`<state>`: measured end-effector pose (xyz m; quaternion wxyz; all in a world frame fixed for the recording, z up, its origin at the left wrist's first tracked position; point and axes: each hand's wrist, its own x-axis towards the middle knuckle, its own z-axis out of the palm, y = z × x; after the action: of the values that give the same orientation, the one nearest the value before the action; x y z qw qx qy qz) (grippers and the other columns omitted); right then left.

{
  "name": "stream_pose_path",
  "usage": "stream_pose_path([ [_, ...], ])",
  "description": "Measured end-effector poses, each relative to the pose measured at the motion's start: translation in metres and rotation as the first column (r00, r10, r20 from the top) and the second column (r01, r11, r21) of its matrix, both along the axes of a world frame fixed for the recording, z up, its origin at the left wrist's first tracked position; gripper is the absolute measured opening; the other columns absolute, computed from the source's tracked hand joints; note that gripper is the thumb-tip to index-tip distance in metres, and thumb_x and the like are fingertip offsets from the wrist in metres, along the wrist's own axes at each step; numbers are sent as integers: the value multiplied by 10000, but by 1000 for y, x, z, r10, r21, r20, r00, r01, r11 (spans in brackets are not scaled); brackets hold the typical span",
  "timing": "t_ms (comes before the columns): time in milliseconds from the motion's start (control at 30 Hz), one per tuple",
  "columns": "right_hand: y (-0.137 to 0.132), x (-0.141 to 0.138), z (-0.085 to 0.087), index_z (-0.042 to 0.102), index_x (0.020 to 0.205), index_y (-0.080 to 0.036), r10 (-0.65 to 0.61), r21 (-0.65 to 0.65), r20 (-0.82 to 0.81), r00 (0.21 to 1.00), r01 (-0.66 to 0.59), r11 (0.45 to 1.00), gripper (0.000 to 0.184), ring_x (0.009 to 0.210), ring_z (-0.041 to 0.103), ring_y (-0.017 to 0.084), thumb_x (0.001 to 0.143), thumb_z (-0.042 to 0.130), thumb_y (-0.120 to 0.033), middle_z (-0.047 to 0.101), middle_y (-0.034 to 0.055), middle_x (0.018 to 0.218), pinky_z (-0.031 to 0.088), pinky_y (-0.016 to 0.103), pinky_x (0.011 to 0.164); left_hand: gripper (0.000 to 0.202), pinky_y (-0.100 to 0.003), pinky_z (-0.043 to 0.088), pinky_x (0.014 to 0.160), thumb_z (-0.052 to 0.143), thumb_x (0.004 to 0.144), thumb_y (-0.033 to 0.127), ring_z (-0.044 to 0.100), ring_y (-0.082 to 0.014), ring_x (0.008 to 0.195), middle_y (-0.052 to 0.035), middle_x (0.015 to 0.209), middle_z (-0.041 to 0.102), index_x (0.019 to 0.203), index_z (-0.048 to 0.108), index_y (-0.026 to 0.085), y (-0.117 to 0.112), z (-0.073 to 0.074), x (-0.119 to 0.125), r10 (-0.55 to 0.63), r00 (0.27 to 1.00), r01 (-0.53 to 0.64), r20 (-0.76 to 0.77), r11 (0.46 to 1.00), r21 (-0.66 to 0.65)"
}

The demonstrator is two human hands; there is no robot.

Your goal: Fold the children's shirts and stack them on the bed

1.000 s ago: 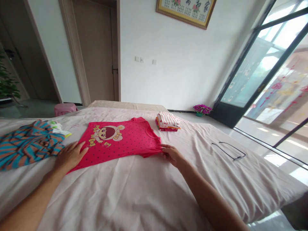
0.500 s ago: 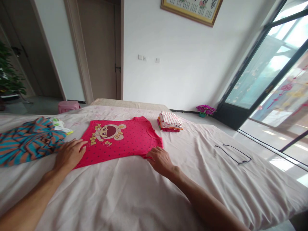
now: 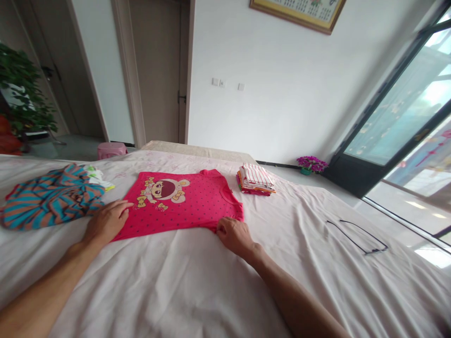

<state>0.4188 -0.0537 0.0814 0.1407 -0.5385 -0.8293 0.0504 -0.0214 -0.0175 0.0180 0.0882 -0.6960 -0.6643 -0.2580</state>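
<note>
A red T-shirt with dark dots and a cartoon girl print lies spread flat on the bed, its neck to the right. My left hand is at the hem corner on the near left, fingers and thumb closed on the cloth. At the near sleeve, my right hand pinches the shirt's edge with curled fingers. The fingertips of both hands are partly hidden. Left of the shirt lies a crumpled blue and brown striped garment, close to my left hand.
A stack of folded clothes sits beyond the shirt's neck. Eyeglasses lie to the right on the pale bedsheet. Behind the bed are a pink stool and a pot of purple flowers.
The view has turned slightly left. My left hand's fingers have drawn closer together at the hem, and my right hand's fingers have curled tighter on the sleeve edge. The shirt stays flat.
</note>
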Motion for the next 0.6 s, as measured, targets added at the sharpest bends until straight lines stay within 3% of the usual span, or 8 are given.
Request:
stream_pose_path([
  [133, -3, -2, -2, 650, 809, -209, 130, 89, -44, 991, -126, 988, 103, 797, 560, 146, 809, 564, -153, 666, 15, 840, 317, 251, 682, 379, -393, 330, 1149, 391, 907, 271, 521, -227, 1260, -61, 1295, 620, 1173, 656, 217, -11, 19, 23, -80, 997, 82, -21, 987, 135],
  [233, -4, -1, -1, 637, 793, -201, 213, 74, -99, 972, -207, 976, 100, 794, 555, 134, 780, 575, -124, 655, 6, 819, 337, 233, 709, 350, -406, 359, 1130, 419, 923, 251, 543, -219, 1232, -36, 1306, 622, 1179, 659, 245, -23, 39, 67, -265, 964, 265, -24, 954, 138],
  [300, -2, 2, -1, 633, 801, -203, 230, 23, -139, 963, -229, 973, 110, 770, 565, 121, 802, 554, -125, 661, -1, 812, 348, 217, 693, 318, -388, 411, 1084, 434, 934, 243, 581, -203, 1175, -32, 1218, 669, 1146, 670, 249, -33, 49, 106, -459, 887, 461, -36, 884, 79],
  [400, 2, 12, 2, 644, 891, -216, 178, -26, -184, 967, -186, 982, 163, 790, 602, 120, 859, 502, -144, 692, 3, 874, 366, 203, 693, 284, -339, 466, 1013, 473, 935, 194, 603, -172, 1114, -31, 1139, 693, 1157, 642, 248, -44, 60, 166, -712, 701, 712, -35, 702, -6],
  [467, 3, 20, 5, 654, 953, -229, 115, -33, -174, 978, -122, 992, 203, 843, 621, 132, 859, 494, -145, 707, 9, 927, 374, 205, 717, 357, -360, 462, 1010, 554, 901, 187, 581, -191, 1136, -46, 1198, 658, 1253, 570, 245, -48, 63, 199, -765, 643, 763, -44, 645, -50],
  [533, 4, 28, 7, 673, 941, -239, 66, -56, -120, 991, -73, 996, 222, 876, 628, 148, 831, 507, -142, 715, 8, 937, 374, 215, 730, 376, -379, 471, 971, 609, 873, 196, 572, -216, 1113, -62, 1186, 638, 1244, 557, 230, -47, 63, 222, -758, 650, 751, -55, 652, -107],
  [600, 7, 36, 10, 696, 888, -245, 37, -114, -64, 997, -44, 992, 227, 860, 634, 155, 803, 512, -144, 721, -1, 910, 371, 222, 717, 244, -378, 481, 904, 630, 862, 213, 575, -226, 1036, -57, 1080, 640, 1105, 604, 220, -45, 59, 237, -743, 666, 726, -63, 665, -173],
])
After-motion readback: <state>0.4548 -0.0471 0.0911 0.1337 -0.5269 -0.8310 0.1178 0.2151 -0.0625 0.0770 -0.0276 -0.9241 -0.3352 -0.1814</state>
